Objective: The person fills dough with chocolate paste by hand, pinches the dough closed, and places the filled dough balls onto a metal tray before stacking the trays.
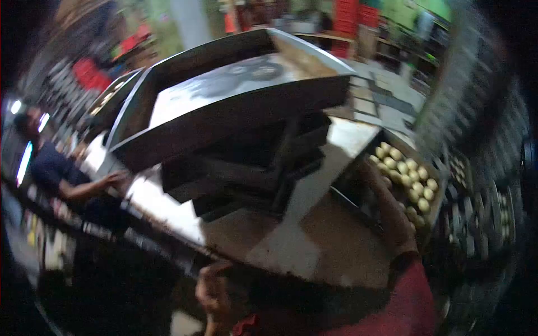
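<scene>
Nearest the wearer, the bare left hand hung just beside the table edge with its fingers curled inward; nothing showed in its grasp, though dimness and blur hid how tightly they were bent. The bare right hand, at the end of a dark red sleeve, reached over the left part of a dark, rectangular, straight-sided tray. How wide its fingers were spread, and whether they held or touched anything, could not be told.

That tray lay at the right side of the broad brown tabletop, with many pale, round, dough-like balls crowded inside, mostly toward its far and right sides. The balls looked soft, so a hasty push of the wrist or fingers could have dented them or pressed neighbours together. A snag of the sleeve on the rim could have dragged the tray askew.

Farther in, a stack of dark, angular trays stood at uneven angles beneath a large, deep-walled tray with a shiny pale base. With its weight resting on crossed edges, a bump might have made it slide or tip. Beyond the stack's left side, a co-worker in a dark shirt had a hand near the table; an unnoticed nudge from there could have upset the pile too.
</scene>
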The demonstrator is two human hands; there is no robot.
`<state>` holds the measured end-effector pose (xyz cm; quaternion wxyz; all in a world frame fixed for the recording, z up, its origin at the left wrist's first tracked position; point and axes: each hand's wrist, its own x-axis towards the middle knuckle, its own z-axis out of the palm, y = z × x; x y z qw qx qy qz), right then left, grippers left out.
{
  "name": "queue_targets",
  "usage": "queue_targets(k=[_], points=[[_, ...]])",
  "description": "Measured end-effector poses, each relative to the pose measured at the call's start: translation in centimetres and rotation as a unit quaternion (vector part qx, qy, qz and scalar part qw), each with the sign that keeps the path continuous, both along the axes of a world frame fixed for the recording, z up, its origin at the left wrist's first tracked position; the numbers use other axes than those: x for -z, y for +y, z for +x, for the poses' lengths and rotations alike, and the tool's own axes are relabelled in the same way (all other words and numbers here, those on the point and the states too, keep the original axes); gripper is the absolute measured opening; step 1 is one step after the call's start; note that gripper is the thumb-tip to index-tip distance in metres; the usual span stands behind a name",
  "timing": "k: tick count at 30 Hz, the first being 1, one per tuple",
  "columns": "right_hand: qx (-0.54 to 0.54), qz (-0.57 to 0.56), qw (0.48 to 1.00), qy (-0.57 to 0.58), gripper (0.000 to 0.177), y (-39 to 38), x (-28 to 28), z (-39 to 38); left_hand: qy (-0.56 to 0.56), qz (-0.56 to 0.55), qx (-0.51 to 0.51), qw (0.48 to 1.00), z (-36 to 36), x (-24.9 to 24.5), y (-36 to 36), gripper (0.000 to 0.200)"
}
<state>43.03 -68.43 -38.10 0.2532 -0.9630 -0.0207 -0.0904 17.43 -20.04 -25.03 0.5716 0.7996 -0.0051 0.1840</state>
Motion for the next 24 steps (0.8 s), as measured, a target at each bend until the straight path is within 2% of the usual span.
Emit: queue_targets(k=[1, 2, 3, 5, 6, 7, 9, 10, 11, 12, 13, 15, 16, 17, 18, 19, 20, 21, 23, 24], points=[[-0.009, 0.002, 1.000, -0.004, 0.025, -0.2, 0.1, 0.4, 0.127, -0.036, -0.010, 0.991, -2.2, -0.1, -1.4, 0.034], [-0.011, 0.006, 1.000, -0.005, 0.025, -0.4, 0.1, 0.8, 0.176, -0.065, 0.017, 0.982, -3.3, 0.6, -1.6, 0.031], [-0.012, 0.005, 1.000, -0.007, 0.025, -0.4, 0.0, 0.5, 0.167, -0.074, -0.023, 0.983, -4.4, 1.7, -1.3, 0.031], [0.015, 0.009, 1.000, -0.018, 0.025, -0.3, -0.6, -1.0, 0.236, -0.081, 0.045, 0.967, -6.5, 4.2, -0.3, 0.028], [0.039, 0.009, 0.999, -0.037, 0.025, 0.5, -1.5, -2.3, 0.231, -0.092, 0.023, 0.968, -7.4, 4.3, 0.2, 0.028], [0.069, 0.012, 0.995, -0.065, 0.025, 1.9, -2.8, -4.1, 0.256, -0.093, 0.044, 0.961, -7.8, 4.2, 0.8, 0.028], [0.104, 0.039, 0.984, -0.139, 0.026, 7.3, -5.5, -9.1, 0.271, -0.105, 0.058, 0.955, -8.4, 5.1, 2.0, 0.028], [0.095, 0.058, 0.979, -0.168, 0.026, 11.5, -6.7, -12.3, 0.275, -0.182, 0.092, 0.939, -8.6, 6.1, 2.9, 0.029], [0.072, 0.076, 0.977, -0.185, 0.027, 15.8, -7.6, -15.3, 0.277, -0.255, 0.128, 0.918, -9.0, 6.7, 3.9, 0.031], [0.032, 0.087, 0.977, -0.190, 0.027, 20.6, -8.1, -18.4, 0.306, -0.370, 0.139, 0.866, -9.2, 6.4, 4.7, 0.034], [-0.029, 0.087, 0.979, -0.185, 0.028, 26.2, -8.3, -21.3, 0.301, -0.370, 0.133, 0.869, -9.7, 5.9, 5.7, 0.034], [-0.208, 0.062, 0.965, -0.149, 0.029, 36.6, -8.3, -27.3, 0.244, -0.569, 0.169, 0.767, -11.2, 5.4, 8.5, 0.039], [-0.321, 0.131, 0.932, -0.104, 0.033, 41.3, -9.0, -28.5, 0.223, -0.645, 0.159, 0.714, -11.8, 6.3, 10.3, 0.042], [-0.415, 0.079, 0.899, -0.112, 0.033, 45.6, -8.3, -30.2, 0.225, -0.639, 0.160, 0.718, -12.5, 6.1, 13.2, 0.042], [-0.477, 0.038, 0.875, -0.066, 0.029, 48.9, -7.9, -32.2, 0.283, -0.528, 0.102, 0.795, -13.5, 5.9, 15.7, 0.040], [-0.567, 0.032, 0.819, -0.088, 0.026, 51.6, -7.9, -33.1, 0.330, -0.404, 0.043, 0.852, -14.0, 5.7, 17.8, 0.039], [-0.623, 0.081, 0.778, 0.004, 0.027, 53.0, -8.1, -33.4, 0.233, -0.548, 0.004, 0.803, -15.0, 8.6, 19.4, 0.032], [-0.668, 0.135, 0.726, 0.095, 0.027, 54.4, -8.4, -33.7, 0.239, -0.543, 0.008, 0.805, -15.5, 8.4, 20.9, 0.032], [-0.552, 0.243, 0.748, 0.276, 0.023, 57.8, -9.5, -33.2, 0.227, -0.505, -0.095, 0.828, -15.7, 8.2, 22.9, 0.027], [-0.520, 0.286, 0.801, 0.080, 0.019, 60.2, -8.0, -32.3, 0.173, -0.521, -0.079, 0.832, -15.1, 10.9, 23.5, 0.026]])
